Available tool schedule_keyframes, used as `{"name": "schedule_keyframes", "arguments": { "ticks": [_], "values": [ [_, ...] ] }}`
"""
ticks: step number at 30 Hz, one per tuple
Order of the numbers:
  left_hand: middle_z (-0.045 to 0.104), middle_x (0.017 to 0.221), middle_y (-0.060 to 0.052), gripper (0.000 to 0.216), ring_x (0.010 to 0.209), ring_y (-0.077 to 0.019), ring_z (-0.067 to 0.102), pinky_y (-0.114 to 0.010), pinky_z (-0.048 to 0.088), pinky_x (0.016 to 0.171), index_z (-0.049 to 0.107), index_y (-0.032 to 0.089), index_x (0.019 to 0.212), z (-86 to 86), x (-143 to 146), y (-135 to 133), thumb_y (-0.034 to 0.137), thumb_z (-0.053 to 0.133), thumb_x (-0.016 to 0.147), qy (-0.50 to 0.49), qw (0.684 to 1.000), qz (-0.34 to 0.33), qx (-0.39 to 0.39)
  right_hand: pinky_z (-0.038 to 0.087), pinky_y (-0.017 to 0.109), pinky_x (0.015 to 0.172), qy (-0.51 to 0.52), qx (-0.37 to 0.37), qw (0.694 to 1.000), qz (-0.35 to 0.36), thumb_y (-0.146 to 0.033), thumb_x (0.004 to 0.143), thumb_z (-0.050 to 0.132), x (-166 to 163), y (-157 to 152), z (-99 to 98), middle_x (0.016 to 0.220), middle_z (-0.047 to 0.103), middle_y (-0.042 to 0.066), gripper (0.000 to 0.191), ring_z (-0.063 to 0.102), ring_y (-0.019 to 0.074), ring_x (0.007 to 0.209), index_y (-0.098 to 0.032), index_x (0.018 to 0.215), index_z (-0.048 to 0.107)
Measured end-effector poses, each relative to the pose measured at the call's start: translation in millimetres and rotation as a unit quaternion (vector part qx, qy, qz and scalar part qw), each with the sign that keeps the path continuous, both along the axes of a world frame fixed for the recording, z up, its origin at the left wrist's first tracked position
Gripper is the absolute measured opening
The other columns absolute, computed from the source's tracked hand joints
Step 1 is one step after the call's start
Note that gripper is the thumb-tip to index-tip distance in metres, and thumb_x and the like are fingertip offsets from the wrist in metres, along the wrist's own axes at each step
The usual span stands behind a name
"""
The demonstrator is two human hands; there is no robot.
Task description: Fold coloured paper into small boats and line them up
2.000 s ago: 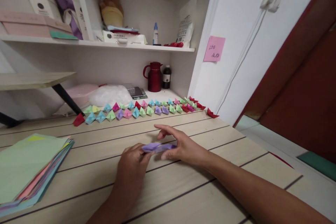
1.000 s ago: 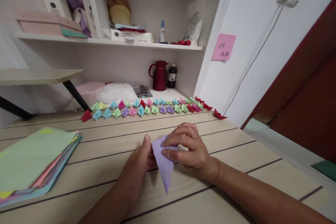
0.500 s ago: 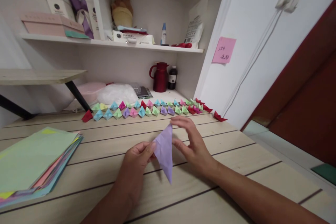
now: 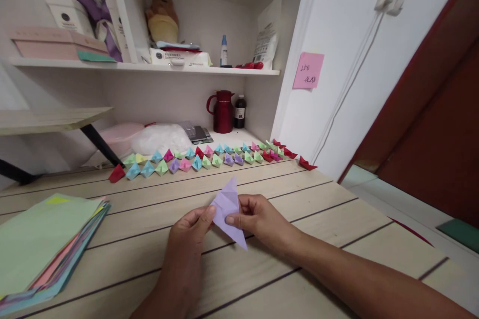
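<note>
A folded purple paper [image 4: 228,212], diamond-shaped with one point up and one down, is held just above the wooden table [image 4: 262,269]. My left hand [image 4: 187,241] pinches its left edge between thumb and fingers. On the other side my right hand [image 4: 258,219] grips its right edge, thumb on the front face. Both hands are closed on the paper.
A row of several small folded paper boats [image 4: 202,159] in mixed colours lines the table's far edge. A stack of coloured paper sheets [image 4: 41,244] lies at the left. A red jug [image 4: 222,111], a dark bottle [image 4: 239,110] and a pink sticky note [image 4: 308,70] are behind.
The purple paper went from a flat strip to an upright diamond. My right hand let go briefly half a second ago and now grips the paper's right edge again.
</note>
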State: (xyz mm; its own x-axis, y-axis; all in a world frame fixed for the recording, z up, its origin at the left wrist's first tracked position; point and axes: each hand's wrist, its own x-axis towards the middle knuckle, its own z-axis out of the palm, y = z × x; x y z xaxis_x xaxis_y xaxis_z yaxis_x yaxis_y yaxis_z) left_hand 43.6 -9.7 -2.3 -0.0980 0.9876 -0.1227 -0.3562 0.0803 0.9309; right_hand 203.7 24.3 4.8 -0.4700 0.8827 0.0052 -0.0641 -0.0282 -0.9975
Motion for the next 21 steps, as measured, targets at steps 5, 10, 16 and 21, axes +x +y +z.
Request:
{"name": "schedule_keyframes", "arguments": {
  "ticks": [5,10,16,21],
  "values": [
    [0.072,0.079,-0.007,0.029,0.082,-0.0207,0.063,-0.033,0.046,0.083,0.072,0.012,0.077,2.9,-2,1,0.039,0.078,0.068,-0.006,1.000,-0.010,0.002,0.035,0.021,0.052,-0.018,-0.010,1.000,-0.016,-0.051,0.059,0.082,1,2,2.2,0.057,0.048,-0.005,0.047,0.042,0.0074,0.051,-0.015,0.064,0.052],
    [0.073,0.091,-0.011,0.028,0.091,-0.0230,0.065,-0.035,0.048,0.088,0.072,0.012,0.085,8.5,-7,4,0.037,0.074,0.074,-0.080,0.994,-0.080,0.011,0.042,0.025,0.060,0.060,0.074,0.995,0.006,-0.056,0.085,0.058,5,2,9.3,0.065,0.057,0.000,0.043,0.053,0.0113,0.059,-0.015,0.071,0.056],
    [0.072,0.099,-0.012,0.025,0.098,-0.0254,0.064,-0.038,0.048,0.090,0.071,0.014,0.089,9.7,-1,-1,0.038,0.067,0.082,-0.107,0.979,-0.174,-0.002,0.043,0.023,0.066,0.147,0.088,0.984,-0.047,-0.046,0.091,0.055,9,1,17.4,0.082,0.055,-0.001,0.027,0.053,0.0111,0.072,-0.021,0.102,0.056],
    [0.073,0.099,-0.013,0.027,0.098,-0.0274,0.064,-0.039,0.049,0.086,0.072,0.015,0.092,7.8,2,1,0.039,0.069,0.080,-0.124,0.977,-0.174,-0.023,0.044,0.025,0.066,0.177,0.053,0.982,-0.032,-0.044,0.092,0.054,11,-2,22.9,0.082,0.055,0.000,0.028,0.053,0.0115,0.070,-0.021,0.107,0.057]
  ]
}}
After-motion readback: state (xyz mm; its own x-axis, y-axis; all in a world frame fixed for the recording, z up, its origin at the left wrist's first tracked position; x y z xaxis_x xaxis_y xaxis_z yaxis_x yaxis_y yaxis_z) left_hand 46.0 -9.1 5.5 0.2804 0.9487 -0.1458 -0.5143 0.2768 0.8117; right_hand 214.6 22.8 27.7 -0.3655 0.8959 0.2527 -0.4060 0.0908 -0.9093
